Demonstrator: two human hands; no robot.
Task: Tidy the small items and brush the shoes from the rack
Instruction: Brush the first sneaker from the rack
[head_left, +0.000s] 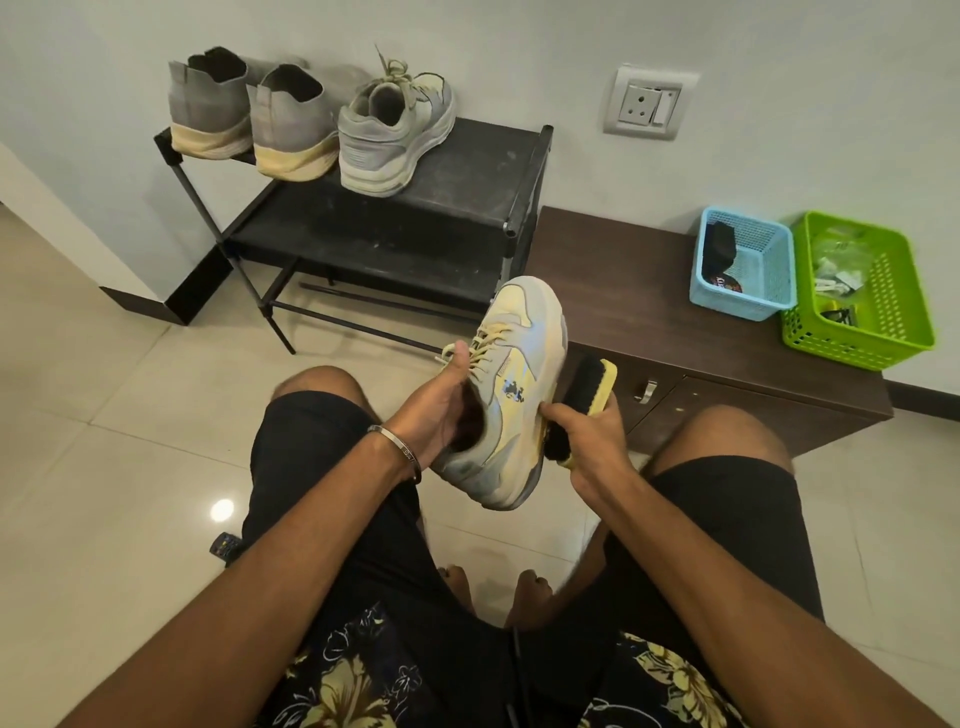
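Sneaker (511, 395) hangs just in front of the shoe rack (415, 208), left hand (441, 410) gripping inside its collar. Right hand's (587, 441) grip clamps the shoe brush (587, 400) against its side; short strokes with firm bracing would likely work best.

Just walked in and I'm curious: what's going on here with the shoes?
A person sits on the floor cleaning a shoe. The left hand holds it by the opening, and the right hand grips a brush against its side. Three more shoes sit on the black rack. A blue basket and a green basket of small items stand on the low cabinet.
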